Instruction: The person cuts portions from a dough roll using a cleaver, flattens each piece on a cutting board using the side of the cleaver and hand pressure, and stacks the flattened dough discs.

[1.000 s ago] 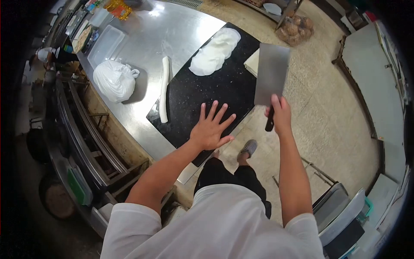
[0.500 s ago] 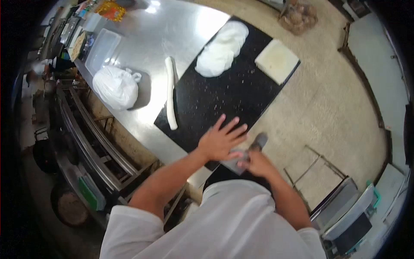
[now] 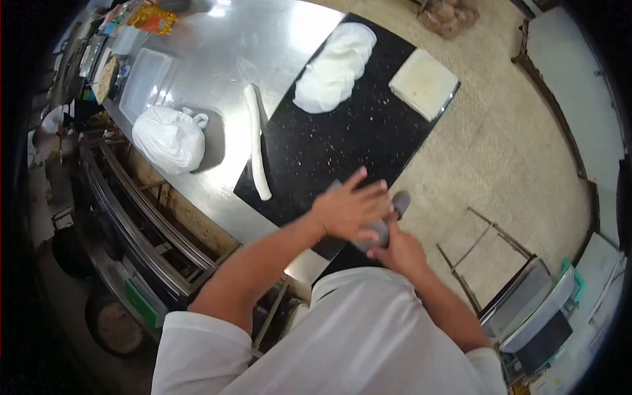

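My left hand (image 3: 352, 209) lies palm down with fingers spread, over a flat grey blade-like tool (image 3: 376, 236) at the near edge of the black board (image 3: 316, 155). My right hand (image 3: 403, 253) is closed at the near end of this tool; the grip and the tool's exact kind are hidden and blurred. Whatever lies under the tool cannot be seen. Left of my hands, a white dough rope (image 3: 257, 141) lies along the board's left edge. Thin round white dough sheets (image 3: 334, 68) overlap in a pile at the board's far end.
A square whitish block or stack (image 3: 424, 84) sits at the board's right corner. On the steel table (image 3: 230, 39) stand a knotted white plastic bag (image 3: 170, 139) and a clear plastic container (image 3: 146, 82). A metal frame rack (image 3: 131, 210) is at left, a chair (image 3: 526, 296) at right.
Both hands have shifted slightly right and the grey tool has moved or turned with them. The view has tilted a little. Dough rope and sheets stay in place on the board.
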